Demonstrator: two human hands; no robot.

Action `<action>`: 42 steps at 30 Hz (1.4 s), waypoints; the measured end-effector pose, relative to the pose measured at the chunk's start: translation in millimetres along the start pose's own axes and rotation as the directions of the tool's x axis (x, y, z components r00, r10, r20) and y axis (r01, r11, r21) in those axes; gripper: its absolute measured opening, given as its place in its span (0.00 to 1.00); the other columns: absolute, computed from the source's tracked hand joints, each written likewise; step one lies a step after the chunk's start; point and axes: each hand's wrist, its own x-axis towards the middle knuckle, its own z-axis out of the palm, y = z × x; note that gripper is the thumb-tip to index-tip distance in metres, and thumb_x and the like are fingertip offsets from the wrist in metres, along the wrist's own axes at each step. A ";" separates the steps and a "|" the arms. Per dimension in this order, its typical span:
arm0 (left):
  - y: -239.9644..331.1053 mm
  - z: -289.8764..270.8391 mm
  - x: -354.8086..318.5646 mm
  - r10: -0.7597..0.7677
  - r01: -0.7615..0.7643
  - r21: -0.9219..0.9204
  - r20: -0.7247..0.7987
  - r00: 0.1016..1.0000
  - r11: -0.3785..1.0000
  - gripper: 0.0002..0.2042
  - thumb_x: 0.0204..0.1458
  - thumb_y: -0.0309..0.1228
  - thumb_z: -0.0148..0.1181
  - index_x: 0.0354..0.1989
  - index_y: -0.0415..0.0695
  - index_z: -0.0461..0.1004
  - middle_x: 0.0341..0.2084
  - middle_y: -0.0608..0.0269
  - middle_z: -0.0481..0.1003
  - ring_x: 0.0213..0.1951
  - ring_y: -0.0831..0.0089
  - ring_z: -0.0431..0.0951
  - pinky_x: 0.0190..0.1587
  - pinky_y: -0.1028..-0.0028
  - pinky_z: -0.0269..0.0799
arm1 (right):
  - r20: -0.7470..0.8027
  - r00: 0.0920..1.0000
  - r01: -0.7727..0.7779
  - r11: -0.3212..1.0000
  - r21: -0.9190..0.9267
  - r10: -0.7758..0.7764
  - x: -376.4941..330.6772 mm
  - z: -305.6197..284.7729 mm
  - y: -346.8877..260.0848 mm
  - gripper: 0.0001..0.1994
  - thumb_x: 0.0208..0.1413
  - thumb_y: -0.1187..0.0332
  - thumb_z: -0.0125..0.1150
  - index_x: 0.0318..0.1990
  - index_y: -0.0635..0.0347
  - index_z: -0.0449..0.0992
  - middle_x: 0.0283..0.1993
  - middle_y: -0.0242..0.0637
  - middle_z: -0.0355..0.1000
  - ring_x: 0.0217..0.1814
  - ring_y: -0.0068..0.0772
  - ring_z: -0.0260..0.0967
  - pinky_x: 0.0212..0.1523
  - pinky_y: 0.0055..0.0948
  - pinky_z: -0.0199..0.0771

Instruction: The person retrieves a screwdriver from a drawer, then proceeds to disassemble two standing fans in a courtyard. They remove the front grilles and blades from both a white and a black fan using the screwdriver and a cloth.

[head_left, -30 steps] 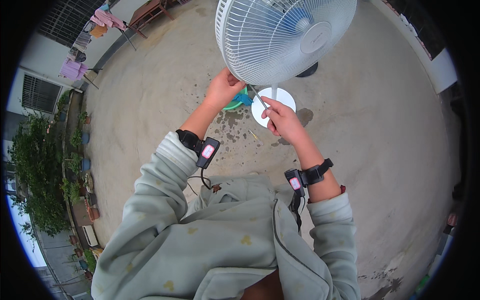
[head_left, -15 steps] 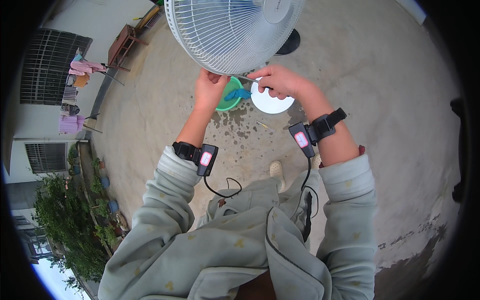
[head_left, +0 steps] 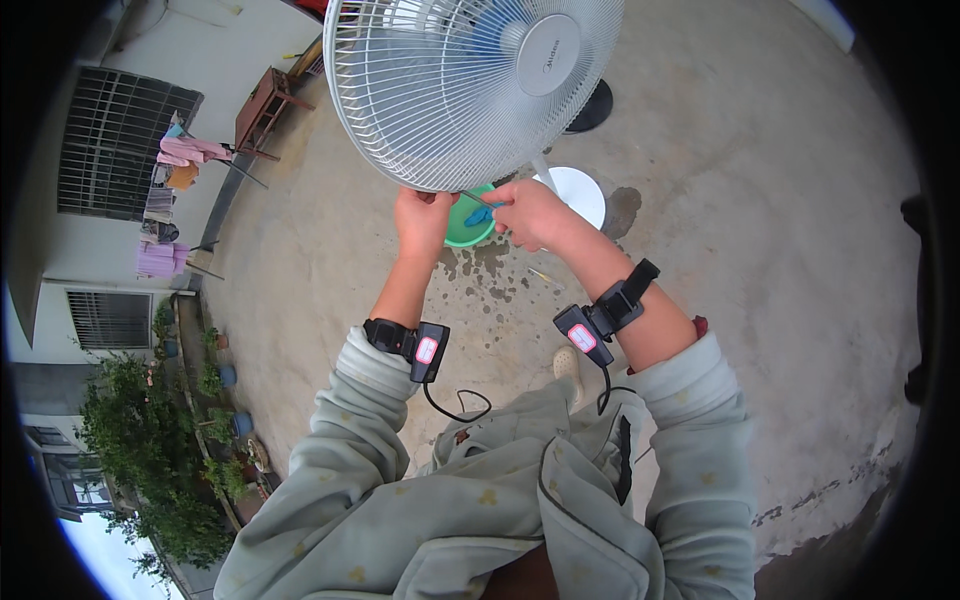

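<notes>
"Any lettering in front of you?"

"Some: a dark brand name beside a small round emblem, on the pale centre cap (head_left: 548, 55) of my white fan (head_left: 420, 110)."

"And elsewhere?"

"I wear two stickers. One white, pink-edged label (head_left: 427, 350) stands on the black device (head_left: 429, 371) on my left forearm (head_left: 405, 285); a similar sticker (head_left: 581, 338) is on the black box (head_left: 569, 318) on my right forearm (head_left: 590, 262)."

"What do they say?"

"Their print is too small for me to read."

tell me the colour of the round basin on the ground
The round basin is green; the head view, the only one, shows it best.
</notes>
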 end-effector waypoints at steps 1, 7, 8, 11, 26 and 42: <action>2.3 -0.6 0.0 -0.009 0.009 -0.012 -0.041 0.999 1.000 0.15 0.56 0.13 0.53 0.52 0.32 0.67 0.43 0.52 0.79 0.44 0.67 0.83 0.45 0.71 0.82 | -0.062 0.994 0.090 0.995 -0.036 -0.092 -0.8 9.8 9.1 0.22 0.59 0.76 0.52 0.63 0.58 0.73 0.31 0.36 0.75 0.22 0.27 0.67 0.22 0.32 0.68; -2.9 3.5 2.0 0.000 0.000 0.029 0.015 1.000 1.000 0.15 0.56 0.14 0.55 0.52 0.31 0.68 0.43 0.53 0.80 0.42 0.69 0.83 0.47 0.71 0.82 | -0.450 0.778 0.399 0.898 -0.182 -0.437 16.0 80.7 77.3 0.22 0.63 0.73 0.52 0.65 0.60 0.69 0.28 0.40 0.72 0.25 0.30 0.69 0.29 0.34 0.70; -0.4 4.7 2.4 -0.003 0.003 0.024 0.029 1.000 1.000 0.15 0.56 0.14 0.55 0.52 0.31 0.68 0.43 0.53 0.80 0.43 0.69 0.83 0.47 0.71 0.82 | -0.478 0.773 0.407 0.904 -0.132 -0.417 19.2 86.3 82.5 0.22 0.63 0.73 0.52 0.65 0.61 0.69 0.27 0.41 0.72 0.25 0.31 0.70 0.31 0.35 0.71; 2.5 7.4 1.1 -0.044 0.027 0.129 0.129 0.991 0.991 0.15 0.57 0.15 0.56 0.53 0.32 0.68 0.45 0.53 0.80 0.45 0.68 0.83 0.49 0.71 0.81 | -0.549 0.750 0.469 0.882 0.048 -0.369 36.0 102.2 94.0 0.18 0.65 0.70 0.52 0.61 0.60 0.72 0.25 0.39 0.71 0.25 0.33 0.70 0.30 0.35 0.71; -10.2 4.8 -4.8 0.087 -0.077 -0.049 0.253 0.964 0.996 0.15 0.61 0.16 0.54 0.56 0.35 0.66 0.48 0.51 0.78 0.48 0.62 0.81 0.52 0.65 0.81 | -0.528 0.697 0.594 0.803 0.049 -0.484 49.9 113.6 113.0 0.08 0.67 0.67 0.51 0.42 0.62 0.73 0.32 0.47 0.73 0.34 0.51 0.72 0.38 0.40 0.71; -6.0 5.0 -3.2 0.124 -0.118 -0.045 0.157 0.980 0.992 0.12 0.61 0.16 0.52 0.53 0.33 0.66 0.45 0.49 0.78 0.44 0.59 0.83 0.49 0.63 0.83 | -0.521 0.730 0.557 0.827 0.079 -0.442 41.9 108.7 100.3 0.10 0.69 0.64 0.49 0.41 0.59 0.73 0.27 0.38 0.69 0.25 0.33 0.69 0.28 0.35 0.68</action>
